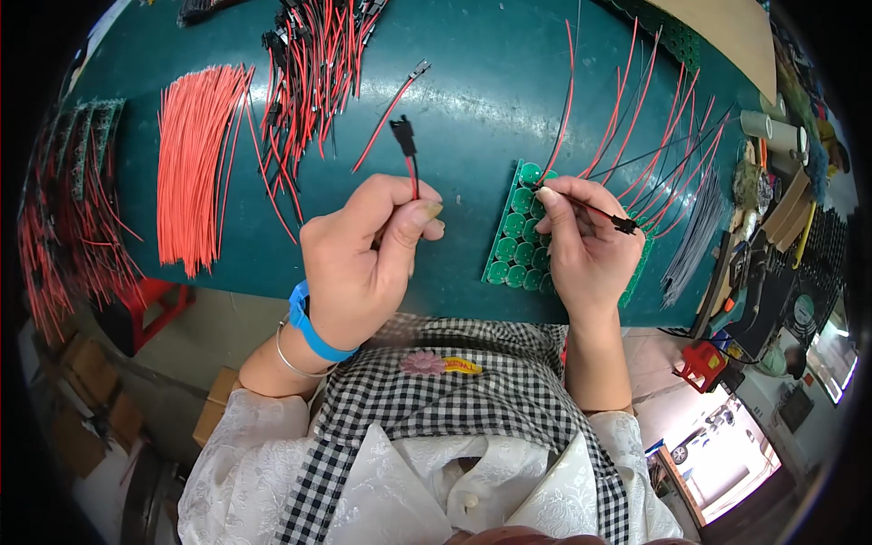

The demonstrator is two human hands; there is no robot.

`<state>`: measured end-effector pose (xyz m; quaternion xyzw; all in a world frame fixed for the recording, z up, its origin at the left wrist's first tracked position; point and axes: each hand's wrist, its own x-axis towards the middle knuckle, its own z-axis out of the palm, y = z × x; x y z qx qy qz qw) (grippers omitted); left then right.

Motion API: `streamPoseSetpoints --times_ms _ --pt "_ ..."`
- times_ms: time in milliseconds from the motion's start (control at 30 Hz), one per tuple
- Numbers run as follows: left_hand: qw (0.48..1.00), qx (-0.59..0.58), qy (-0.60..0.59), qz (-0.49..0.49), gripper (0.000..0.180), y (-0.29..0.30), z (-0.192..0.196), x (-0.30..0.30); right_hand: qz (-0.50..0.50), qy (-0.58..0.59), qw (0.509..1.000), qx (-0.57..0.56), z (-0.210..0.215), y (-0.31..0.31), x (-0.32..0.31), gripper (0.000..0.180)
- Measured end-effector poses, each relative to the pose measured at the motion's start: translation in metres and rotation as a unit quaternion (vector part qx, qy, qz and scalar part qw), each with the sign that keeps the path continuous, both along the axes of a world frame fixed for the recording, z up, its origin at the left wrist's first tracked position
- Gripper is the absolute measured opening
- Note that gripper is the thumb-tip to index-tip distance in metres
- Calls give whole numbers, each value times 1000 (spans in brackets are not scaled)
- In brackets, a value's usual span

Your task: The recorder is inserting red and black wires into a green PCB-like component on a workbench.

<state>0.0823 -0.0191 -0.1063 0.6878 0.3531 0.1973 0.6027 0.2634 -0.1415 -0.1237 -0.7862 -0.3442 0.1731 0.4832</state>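
The left hand (368, 236), its grip narrow, pinches red-and-black wires (415, 177), leaving their black plug (402, 136) free above the surface (490, 100). The right hand (590, 245) pinches another plugged wire (586, 208) over the green circuit board (510, 245), apparently to steady its thin end.

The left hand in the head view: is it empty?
No, the left hand pinches a wire lead with a black connector at its end.
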Motion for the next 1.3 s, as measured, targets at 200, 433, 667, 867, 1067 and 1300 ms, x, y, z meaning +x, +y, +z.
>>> streamPoseSetpoints --times_ms 200,433,667,867,1067,1300 --pt "995 -18 -93 18 17 0 -12 -4 -17 -57 998 -3 -6 -2 -3 5" --pt "995 -4 -100 14 14 -3 -13 -1 -2 -105 994 10 -5 1 -6 6" --pt "999 -12 -45 -12 15 -5 1 -1 65 -217 972 -69 4 15 -1 19" --pt "995 -61 -75 -17 17 -11 -3 1 30 -230 969 -92 3 21 -8 20" --pt "989 -120 -66 -53 17 -15 2 5 102 9 994 37 30 8 -13 22" --pt "985 -10 -70 -159 8 -19 3 16 92 351 928 89 45 -24 2 2"
